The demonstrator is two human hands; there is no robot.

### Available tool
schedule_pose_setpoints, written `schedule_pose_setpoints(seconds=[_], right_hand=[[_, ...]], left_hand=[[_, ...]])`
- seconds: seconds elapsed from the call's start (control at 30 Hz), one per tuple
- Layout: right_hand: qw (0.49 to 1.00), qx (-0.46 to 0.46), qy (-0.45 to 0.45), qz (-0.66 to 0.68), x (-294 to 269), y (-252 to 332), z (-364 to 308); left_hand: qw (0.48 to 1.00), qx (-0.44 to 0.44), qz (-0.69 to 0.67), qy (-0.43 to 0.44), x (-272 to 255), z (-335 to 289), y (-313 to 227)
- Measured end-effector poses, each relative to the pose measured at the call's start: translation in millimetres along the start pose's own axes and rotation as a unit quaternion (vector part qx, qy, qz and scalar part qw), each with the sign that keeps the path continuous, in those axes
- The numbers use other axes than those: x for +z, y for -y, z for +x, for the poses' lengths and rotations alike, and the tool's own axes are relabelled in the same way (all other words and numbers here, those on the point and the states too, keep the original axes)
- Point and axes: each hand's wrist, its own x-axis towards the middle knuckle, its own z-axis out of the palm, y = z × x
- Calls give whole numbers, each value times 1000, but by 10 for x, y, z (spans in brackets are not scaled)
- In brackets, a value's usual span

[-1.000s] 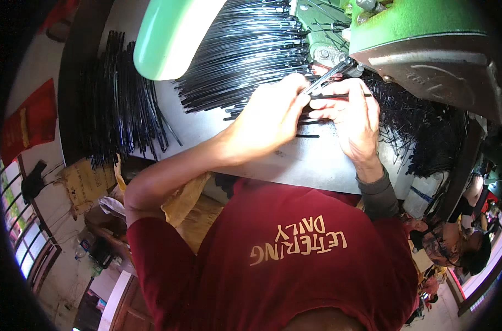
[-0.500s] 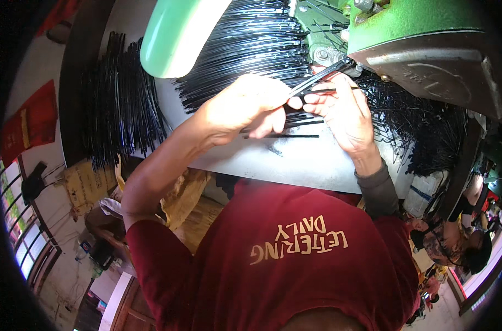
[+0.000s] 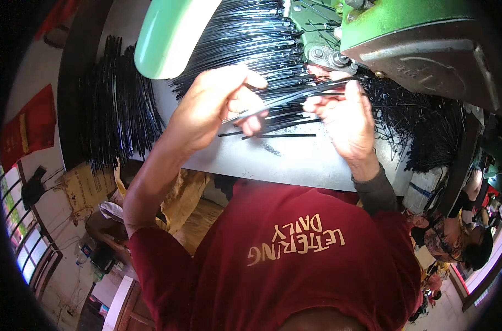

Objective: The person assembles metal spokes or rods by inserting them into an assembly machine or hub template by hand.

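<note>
A blurred thin black metal-looking strip (image 3: 287,99) slants between my two hands in front of the machine. My left hand (image 3: 220,105) is curled around its lower left end, the index finger standing off from the rest. At its upper right end, my right hand (image 3: 347,121) pinches with the thumb and bent fingers; its exact grip is partly hidden. Behind both hands lies a broad row of similar black strips (image 3: 245,49), their ends lined up at the right. A few loose strips (image 3: 287,135) rest on the pale metal table (image 3: 262,165) just below.
A green machine (image 3: 411,27) with a dark cover overhangs the right side. Round metal fittings (image 3: 322,55) sit beside it. A pale green lamp head (image 3: 168,44) hangs at upper left. Bundled strips (image 3: 118,105) lie left; tangled ones (image 3: 416,116) right. Another person (image 3: 455,243) is at far right.
My left hand has drawn left, away from my right hand and the machine, taking the strip's end along. My right hand has stayed near the machine.
</note>
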Motion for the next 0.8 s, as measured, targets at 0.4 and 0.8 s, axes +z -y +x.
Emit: schedule_pose_setpoints(seconds=[0.4, 0.8], right_hand=[[991, -130, -37, 0, -457, 284, 181], [983, -151, -103, 4, -407, 267, 187]], left_hand=[[948, 131, -290, -21, 673, 777, 275], [939, 198, -278, -46, 743, 871, 339]])
